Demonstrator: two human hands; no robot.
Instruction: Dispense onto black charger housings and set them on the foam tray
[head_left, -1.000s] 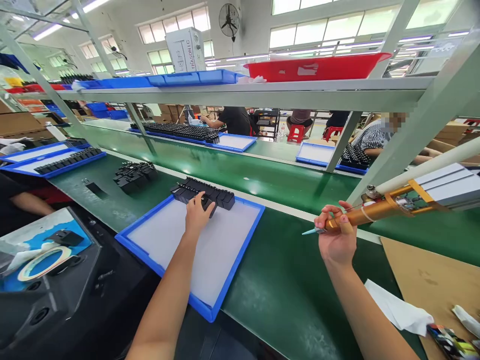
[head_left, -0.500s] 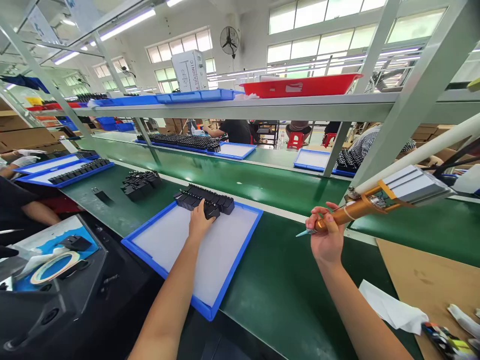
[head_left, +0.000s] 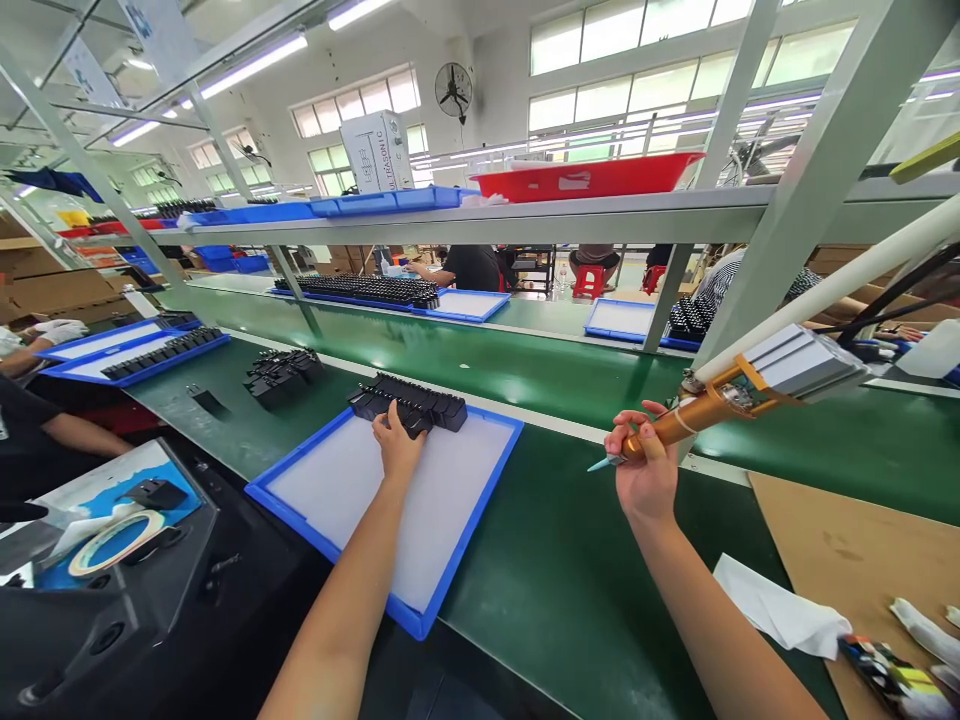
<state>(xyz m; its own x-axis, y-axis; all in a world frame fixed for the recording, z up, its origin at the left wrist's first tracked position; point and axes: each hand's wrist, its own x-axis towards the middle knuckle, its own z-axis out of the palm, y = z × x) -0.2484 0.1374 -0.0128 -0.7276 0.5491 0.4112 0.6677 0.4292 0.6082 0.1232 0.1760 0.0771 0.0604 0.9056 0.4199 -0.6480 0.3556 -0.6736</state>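
My left hand (head_left: 399, 450) is at the near side of the rows of black plug adapters (head_left: 450, 410), its fingers closed round a black plug adapter (head_left: 412, 421). These rows stand at the far edge of a blue-rimmed tray (head_left: 491, 487) with a white base. In my right hand (head_left: 646, 470) is an orange-brown dispensing tool (head_left: 686, 420) with a thin pale-blue nozzle, pointing left above the green bench. The tool's grey motor-like body leans up to the right against a white tube. My right fingers wrap its front end.
Left of the tray lie a heap of black adapters (head_left: 281, 375) and one lone adapter (head_left: 204, 400). A black fixture (head_left: 180, 600) carries a tape roll (head_left: 116, 545). A white cloth (head_left: 780, 605) and brown board (head_left: 847, 530) lie right. A co-worker's arm (head_left: 82, 435) is far left.
My left hand has shifted slightly left and up along the adapter row. The right hand keeps the dispensing tool in nearly the same pose. The whole view has moved a little.
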